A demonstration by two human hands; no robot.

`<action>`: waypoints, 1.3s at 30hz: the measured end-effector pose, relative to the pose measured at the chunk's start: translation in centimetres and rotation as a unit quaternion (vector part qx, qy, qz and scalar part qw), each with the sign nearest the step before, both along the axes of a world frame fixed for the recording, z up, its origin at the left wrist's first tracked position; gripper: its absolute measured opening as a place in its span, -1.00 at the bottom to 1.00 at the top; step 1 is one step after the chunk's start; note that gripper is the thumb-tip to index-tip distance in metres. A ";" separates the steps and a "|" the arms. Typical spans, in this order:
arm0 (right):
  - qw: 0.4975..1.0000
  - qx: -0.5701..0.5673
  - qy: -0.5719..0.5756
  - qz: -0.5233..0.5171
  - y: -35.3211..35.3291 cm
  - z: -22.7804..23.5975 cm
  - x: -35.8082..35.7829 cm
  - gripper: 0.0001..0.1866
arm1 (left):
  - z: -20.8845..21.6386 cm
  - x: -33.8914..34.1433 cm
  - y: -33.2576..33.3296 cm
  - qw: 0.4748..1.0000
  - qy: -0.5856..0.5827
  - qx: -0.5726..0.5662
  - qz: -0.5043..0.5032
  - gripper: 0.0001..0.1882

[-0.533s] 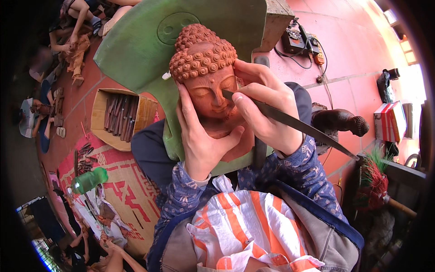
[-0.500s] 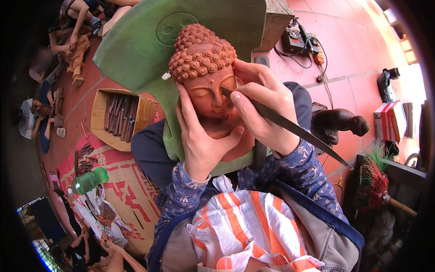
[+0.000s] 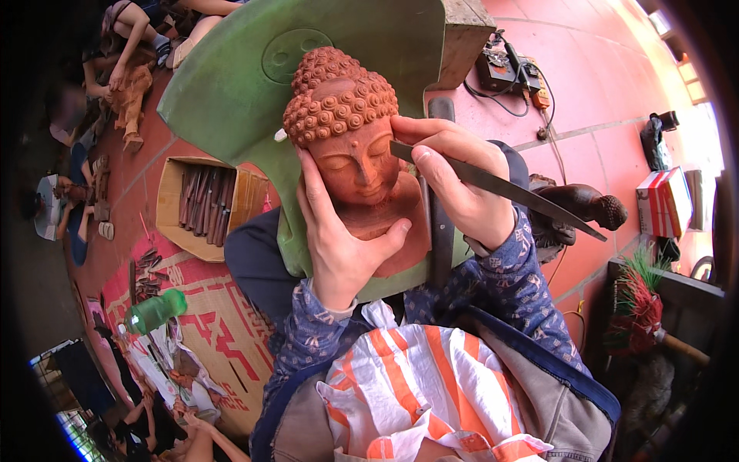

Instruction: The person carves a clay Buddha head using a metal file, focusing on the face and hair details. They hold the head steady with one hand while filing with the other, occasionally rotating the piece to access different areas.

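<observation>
A reddish-brown carved wooden Buddha bust with curled hair leans face up between my knees against a green plastic chair. My left hand cradles the bust's left cheek and jaw, its thumb spread over the chest. In my right hand a long, flat, dark metal file is pinched between thumb and fingers. The file's near end slants down to the right; its far end lies beside the outer corner of the face's right-hand eye. My right index finger rests at the temple.
On the left stands a cardboard box of wooden-handled tools, with a green bottle below it. At the right are a dark carved figure, a corded electric device and a red-green brush. Other people sit at the left.
My right hand and the file have shifted right and slightly down, so the file's tip has moved from near the nose to the eye's outer side. The bust has shifted slightly down and left.
</observation>
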State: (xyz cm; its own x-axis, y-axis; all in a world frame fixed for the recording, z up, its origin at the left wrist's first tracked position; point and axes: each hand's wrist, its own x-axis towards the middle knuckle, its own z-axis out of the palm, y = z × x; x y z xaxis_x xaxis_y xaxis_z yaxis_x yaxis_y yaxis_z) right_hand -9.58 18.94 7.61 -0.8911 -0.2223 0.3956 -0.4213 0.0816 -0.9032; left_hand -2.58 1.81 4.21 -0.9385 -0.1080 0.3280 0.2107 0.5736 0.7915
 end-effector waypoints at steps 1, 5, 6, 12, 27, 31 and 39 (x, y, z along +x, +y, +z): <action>0.999 0.031 0.022 0.000 -0.1 0.4 0.5 -0.89 | -0.1 0.1 0.0 1.000 -0.004 0.001 0.001 0.41; 0.986 0.125 0.100 -0.037 -0.9 1.0 0.6 -0.89 | 0.0 -0.3 0.3 1.000 -0.002 0.016 0.003 0.40; 0.992 0.095 0.076 -0.015 -0.5 0.9 0.3 -0.89 | 0.1 -0.3 0.2 1.000 -0.004 0.015 0.001 0.40; 0.999 0.027 0.040 0.025 0.0 0.5 0.1 -0.84 | 0.1 -0.2 0.2 1.000 -0.010 0.015 0.005 0.40; 0.979 -0.116 -0.140 0.091 1.0 -1.4 -2.0 -0.77 | -0.1 -0.1 0.0 1.000 -0.009 -0.024 0.006 0.36; 0.983 -0.078 -0.135 0.093 1.0 -0.8 -1.0 -0.75 | -0.2 -0.1 -0.1 1.000 -0.017 -0.008 0.003 0.34; 0.963 -0.194 -0.163 0.089 0.3 -2.5 -0.8 -0.75 | -0.2 0.0 -0.2 1.000 -0.011 -0.013 -0.006 0.34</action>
State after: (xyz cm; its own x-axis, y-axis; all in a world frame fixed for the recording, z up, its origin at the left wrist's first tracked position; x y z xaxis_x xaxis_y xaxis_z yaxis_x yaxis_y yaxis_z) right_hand -10.40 19.27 5.12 -0.9435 -0.2749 0.1851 -0.0861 -0.3360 -0.9379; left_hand -2.55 1.57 3.97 -0.9466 -0.0871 0.3103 0.2013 0.5922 0.7803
